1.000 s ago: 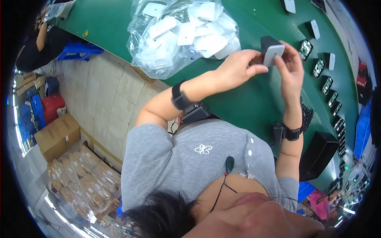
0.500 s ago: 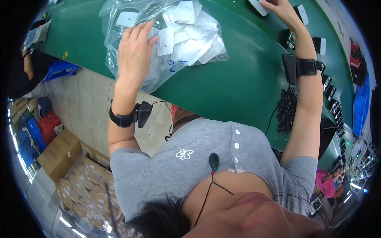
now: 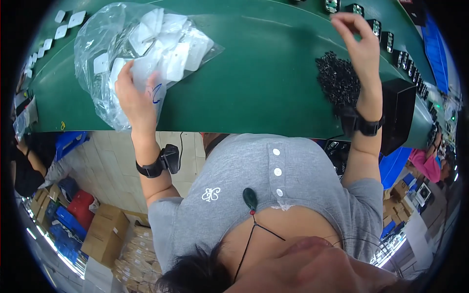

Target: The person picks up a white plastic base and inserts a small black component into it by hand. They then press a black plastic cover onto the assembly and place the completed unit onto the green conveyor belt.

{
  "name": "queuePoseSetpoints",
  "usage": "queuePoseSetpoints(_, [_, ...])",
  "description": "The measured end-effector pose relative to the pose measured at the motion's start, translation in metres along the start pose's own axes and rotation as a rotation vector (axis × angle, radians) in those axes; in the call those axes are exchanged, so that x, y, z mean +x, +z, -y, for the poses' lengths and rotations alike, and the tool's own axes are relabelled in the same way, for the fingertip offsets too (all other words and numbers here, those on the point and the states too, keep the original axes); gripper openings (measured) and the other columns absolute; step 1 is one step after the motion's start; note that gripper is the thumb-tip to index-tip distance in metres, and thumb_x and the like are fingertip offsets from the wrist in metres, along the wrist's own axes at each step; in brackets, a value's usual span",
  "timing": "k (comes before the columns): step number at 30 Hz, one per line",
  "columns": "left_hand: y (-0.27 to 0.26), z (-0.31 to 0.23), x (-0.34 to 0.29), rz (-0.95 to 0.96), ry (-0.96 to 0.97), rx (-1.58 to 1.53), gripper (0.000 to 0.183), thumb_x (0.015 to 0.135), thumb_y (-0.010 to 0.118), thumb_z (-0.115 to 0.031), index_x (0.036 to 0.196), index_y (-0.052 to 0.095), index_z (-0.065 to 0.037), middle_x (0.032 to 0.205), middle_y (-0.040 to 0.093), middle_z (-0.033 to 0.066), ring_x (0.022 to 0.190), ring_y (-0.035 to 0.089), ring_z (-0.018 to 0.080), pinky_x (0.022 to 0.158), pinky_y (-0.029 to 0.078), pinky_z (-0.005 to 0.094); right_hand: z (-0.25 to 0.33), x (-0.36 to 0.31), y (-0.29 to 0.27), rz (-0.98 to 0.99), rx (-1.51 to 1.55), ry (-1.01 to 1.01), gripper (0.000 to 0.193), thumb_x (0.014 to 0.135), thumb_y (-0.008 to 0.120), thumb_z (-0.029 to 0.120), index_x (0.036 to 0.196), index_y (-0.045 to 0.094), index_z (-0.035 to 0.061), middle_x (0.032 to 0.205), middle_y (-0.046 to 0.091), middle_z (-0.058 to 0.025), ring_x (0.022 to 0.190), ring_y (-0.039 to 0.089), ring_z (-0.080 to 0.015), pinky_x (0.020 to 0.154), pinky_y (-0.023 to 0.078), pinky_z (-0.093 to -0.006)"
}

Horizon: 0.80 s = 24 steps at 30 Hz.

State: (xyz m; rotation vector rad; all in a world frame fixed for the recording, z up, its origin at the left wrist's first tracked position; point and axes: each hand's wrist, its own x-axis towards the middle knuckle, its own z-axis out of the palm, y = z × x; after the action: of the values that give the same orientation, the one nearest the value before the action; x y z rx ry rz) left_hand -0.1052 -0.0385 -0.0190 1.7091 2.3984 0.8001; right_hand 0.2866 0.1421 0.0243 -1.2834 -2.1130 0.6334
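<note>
At the mouth of a clear plastic bag [image 3: 93,39] full of white square covers [image 3: 178,61], my left hand [image 3: 137,102] rests among the covers. Its fingers and thumb are apart, and the thumb shows faintly through the plastic. My right hand [image 3: 365,53] hangs over the table just beyond a pile of small black parts [image 3: 337,78]. Thumb and forefinger tips come together there in a loose pinch, with nothing visible between them. Each wrist wears a black strapped device.
Black housings with green circuit boards [image 3: 388,41] line the right side of the green table [image 3: 254,83]. White covers [image 3: 61,31] lie along its far left edge. A black box [image 3: 398,115] stands by my right forearm. Another person's arm [image 3: 34,161] shows at far left.
The view has turned. My right hand has left the white cover it was touching and drawn back toward the black parts. My left hand has moved deeper among the covers in the bag.
</note>
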Motion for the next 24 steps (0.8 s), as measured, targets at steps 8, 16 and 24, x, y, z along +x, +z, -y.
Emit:
queuePoseSetpoints(8, [-0.01,-0.08,-0.01,0.083,-0.021,-0.843,0.043,0.088,0.057,0.007,0.129,0.056,-0.006,0.105,0.062,0.0093,0.068,0.058,0.0104,0.051,0.045,0.0205,-0.004,-0.073,0.016,0.039,-0.382,-0.095,0.014,0.077,0.073,0.008,0.089,0.067,0.004,0.09,0.06,-0.0068,0.085,0.058,-0.025,0.072,0.048,-0.0339])
queuePoseSetpoints(16, [0.061,-0.136,-0.033,0.478,-0.042,-0.931,0.02,0.091,0.059,0.001,0.11,0.059,-0.004,0.08,0.06,0.005,0.054,0.056,0.0081,0.047,0.042,0.0213,0.004,-0.073,0.032,-0.054,-0.376,-0.164,0.014,0.079,0.07,0.004,0.092,0.064,0.0028,0.09,0.06,-0.0071,0.083,0.059,-0.0238,0.072,0.048,-0.0325])
queuePoseSetpoints(24, [0.082,-0.171,-0.025,0.421,0.169,-0.934,0.016,0.085,0.066,-0.001,0.101,0.063,-0.003,0.083,0.058,0.0094,0.053,0.059,0.0162,0.048,0.047,0.0274,0.049,-0.078,0.05,0.114,0.553,0.233,0.01,0.089,0.063,-0.001,0.099,0.062,-0.0022,0.093,0.062,-0.005,0.085,0.06,-0.0104,0.078,0.048,-0.0227])
